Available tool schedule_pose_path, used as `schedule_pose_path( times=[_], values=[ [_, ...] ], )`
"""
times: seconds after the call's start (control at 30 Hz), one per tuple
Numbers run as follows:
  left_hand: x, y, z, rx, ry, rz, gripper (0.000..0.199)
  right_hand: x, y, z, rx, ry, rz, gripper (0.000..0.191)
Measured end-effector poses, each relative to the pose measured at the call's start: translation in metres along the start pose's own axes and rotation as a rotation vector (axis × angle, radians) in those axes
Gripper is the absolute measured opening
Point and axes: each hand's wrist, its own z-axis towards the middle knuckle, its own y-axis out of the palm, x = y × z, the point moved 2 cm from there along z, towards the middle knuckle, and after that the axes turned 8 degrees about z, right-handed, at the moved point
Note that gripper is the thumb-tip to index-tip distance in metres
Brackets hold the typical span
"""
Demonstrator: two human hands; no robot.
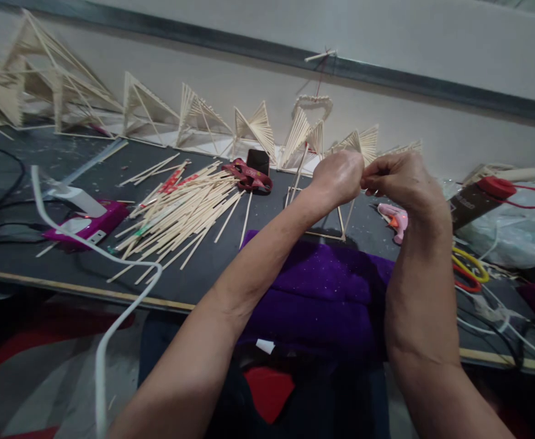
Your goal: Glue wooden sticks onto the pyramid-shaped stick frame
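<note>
My left hand [340,174] is closed above a small open frame of wooden sticks [325,235]; whatever it holds is hidden by the hand. Close against it on the right, my right hand [398,177] has its thumb and fingers pinched together, and anything between them is too small to make out. The stick frame stands on the dark table, just beyond a purple cloth [322,274]. To the right of the frame lies a pink glue gun [394,221].
Loose sticks [185,213] and a red strap [249,177] lie left. Twisted stick models [256,131] line the wall. A magenta power strip [87,225] with a white cable sits far left. A dark bottle with a red cap [496,186] and plastic bags lie right.
</note>
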Motion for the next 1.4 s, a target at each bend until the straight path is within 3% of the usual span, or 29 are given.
schedule_pose_path(
  times=[0.7,1.13,1.4],
  values=[
    [-0.006,-0.001,0.004,0.030,-0.001,-0.036,0.033,0.006,-0.001,0.004,0.010,-0.072,-0.035,0.013],
    [-0.010,0.002,0.008,0.120,0.055,0.032,0.029,0.011,0.000,0.009,0.008,-0.119,-0.078,0.018],
    [-0.010,0.002,0.008,0.137,0.052,-0.076,0.026,0.008,0.000,0.006,0.008,-0.106,-0.069,0.019]
  ],
)
